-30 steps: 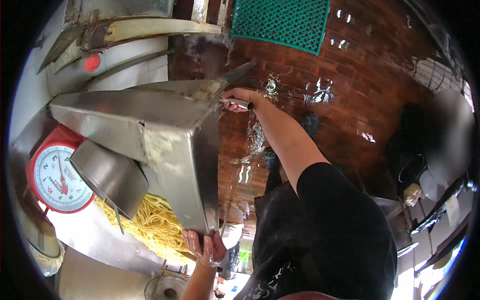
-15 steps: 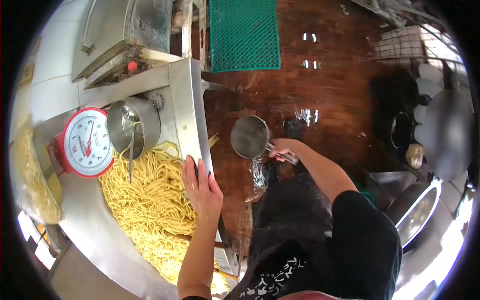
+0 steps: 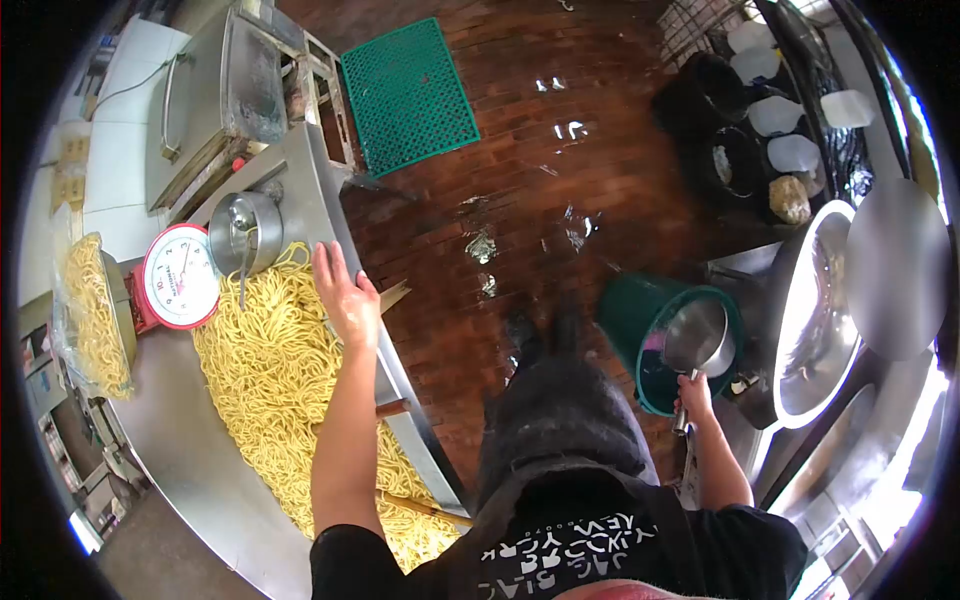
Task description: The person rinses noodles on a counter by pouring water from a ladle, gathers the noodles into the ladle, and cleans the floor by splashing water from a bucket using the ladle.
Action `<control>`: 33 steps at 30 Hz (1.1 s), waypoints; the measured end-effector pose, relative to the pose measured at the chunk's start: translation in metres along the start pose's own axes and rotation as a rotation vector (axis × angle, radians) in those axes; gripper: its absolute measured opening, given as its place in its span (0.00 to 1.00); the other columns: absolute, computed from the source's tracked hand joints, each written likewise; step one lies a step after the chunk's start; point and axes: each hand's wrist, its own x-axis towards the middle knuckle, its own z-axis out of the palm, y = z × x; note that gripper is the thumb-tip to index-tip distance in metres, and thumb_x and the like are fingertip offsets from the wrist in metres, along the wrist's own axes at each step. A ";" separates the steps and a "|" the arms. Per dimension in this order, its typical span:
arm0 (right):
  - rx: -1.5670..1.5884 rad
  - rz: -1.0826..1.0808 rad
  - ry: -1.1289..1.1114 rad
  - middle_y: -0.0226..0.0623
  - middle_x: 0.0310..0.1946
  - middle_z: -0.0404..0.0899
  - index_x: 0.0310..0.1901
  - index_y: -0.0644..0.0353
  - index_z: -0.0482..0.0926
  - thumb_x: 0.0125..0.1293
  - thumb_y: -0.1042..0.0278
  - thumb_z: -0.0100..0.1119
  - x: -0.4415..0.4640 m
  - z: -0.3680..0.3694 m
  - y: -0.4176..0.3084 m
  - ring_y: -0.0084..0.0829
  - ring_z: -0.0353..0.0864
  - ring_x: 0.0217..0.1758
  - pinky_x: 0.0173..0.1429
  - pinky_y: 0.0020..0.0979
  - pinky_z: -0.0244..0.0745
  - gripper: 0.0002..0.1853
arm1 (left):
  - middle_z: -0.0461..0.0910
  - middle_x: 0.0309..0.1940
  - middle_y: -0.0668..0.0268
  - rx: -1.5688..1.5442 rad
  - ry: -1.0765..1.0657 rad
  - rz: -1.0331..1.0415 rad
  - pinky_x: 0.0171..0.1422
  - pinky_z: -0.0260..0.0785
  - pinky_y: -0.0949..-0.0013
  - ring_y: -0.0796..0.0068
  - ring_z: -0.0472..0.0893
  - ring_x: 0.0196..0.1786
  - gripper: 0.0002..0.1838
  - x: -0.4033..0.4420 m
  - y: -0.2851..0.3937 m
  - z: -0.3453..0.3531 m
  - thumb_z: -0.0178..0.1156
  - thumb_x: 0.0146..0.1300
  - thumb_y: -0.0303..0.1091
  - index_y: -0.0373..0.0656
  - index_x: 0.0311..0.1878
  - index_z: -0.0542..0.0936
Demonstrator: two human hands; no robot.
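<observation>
My right hand [image 3: 692,398] is closed round the handle of a metal saucepan [image 3: 697,338]. The pan is at the mouth of a green bucket [image 3: 632,310]; how far inside it reaches, I cannot tell. Over on the other side, my left hand [image 3: 348,298] has its fingers stretched out at the edge of the steel table [image 3: 190,425]. Beside it lies a large heap of yellow noodles [image 3: 270,365]. Wooden sticks [image 3: 425,508] rest across the noodles near the table's front edge.
A steel pot [image 3: 262,225] with a long-handled utensil and a red scale [image 3: 182,277] stand behind the noodles. A bag of noodles [image 3: 95,320] sits far left. A green mat [image 3: 410,95] lies on the wet brick floor. Right of the bucket is a large wok [image 3: 818,320].
My right hand has carried the saucepan rightward from above the floor to the bucket. My left hand stays by the table edge, slightly shifted, as the view has turned.
</observation>
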 end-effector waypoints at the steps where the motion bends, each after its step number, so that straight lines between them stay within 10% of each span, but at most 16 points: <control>1: 0.094 0.105 -0.056 0.35 0.19 0.68 0.50 0.56 0.70 0.70 0.63 0.55 0.031 -0.012 0.031 0.32 0.72 0.13 0.15 0.40 0.71 0.11 | 0.60 0.76 0.49 0.006 0.001 -0.008 0.83 0.53 0.54 0.48 0.59 0.78 0.36 -0.001 0.001 0.000 0.60 0.60 0.20 0.37 0.74 0.66; 10: -0.073 0.211 0.004 0.43 0.26 0.79 0.46 0.57 0.78 0.74 0.61 0.50 0.216 0.060 0.088 0.42 0.78 0.20 0.25 0.51 0.77 0.11 | 0.60 0.75 0.48 0.027 0.051 -0.010 0.82 0.54 0.56 0.48 0.60 0.78 0.40 -0.008 0.002 0.013 0.64 0.57 0.23 0.36 0.75 0.63; 14: -1.543 -0.549 -0.234 0.43 0.51 0.87 0.46 0.60 0.88 0.72 0.62 0.52 0.337 0.103 0.153 0.42 0.88 0.47 0.50 0.42 0.82 0.16 | 0.60 0.76 0.47 0.104 0.043 0.078 0.82 0.55 0.56 0.46 0.61 0.77 0.42 -0.004 -0.010 0.022 0.67 0.56 0.25 0.36 0.75 0.63; 20: -0.786 -0.126 -0.004 0.54 0.51 0.85 0.50 0.67 0.85 0.68 0.61 0.58 0.407 0.152 0.222 0.45 0.86 0.52 0.55 0.45 0.80 0.18 | 0.61 0.76 0.48 0.191 0.029 0.124 0.81 0.56 0.56 0.48 0.61 0.77 0.44 -0.006 -0.024 0.028 0.69 0.56 0.28 0.40 0.76 0.63; 23: -0.713 -0.577 0.282 0.47 0.29 0.84 0.46 0.67 0.81 0.62 0.69 0.57 0.373 0.134 0.227 0.45 0.85 0.29 0.33 0.42 0.78 0.14 | 0.61 0.76 0.48 0.236 0.001 0.092 0.81 0.55 0.57 0.49 0.61 0.78 0.44 -0.004 -0.022 0.027 0.70 0.56 0.30 0.40 0.76 0.63; 26: 0.144 -0.183 -0.138 0.37 0.20 0.75 0.43 0.62 0.76 0.63 0.71 0.55 0.298 0.067 0.187 0.32 0.75 0.17 0.21 0.36 0.70 0.09 | 0.61 0.75 0.48 0.233 0.002 0.092 0.82 0.53 0.58 0.50 0.60 0.78 0.45 -0.004 -0.024 0.028 0.72 0.55 0.33 0.40 0.76 0.63; 33: 0.132 -0.294 -0.122 0.31 0.16 0.68 0.38 0.63 0.72 0.61 0.71 0.58 0.168 -0.025 0.144 0.26 0.69 0.13 0.19 0.31 0.67 0.07 | 0.60 0.76 0.49 0.243 0.020 0.088 0.81 0.55 0.58 0.50 0.61 0.78 0.46 -0.003 -0.029 0.029 0.73 0.54 0.35 0.39 0.76 0.64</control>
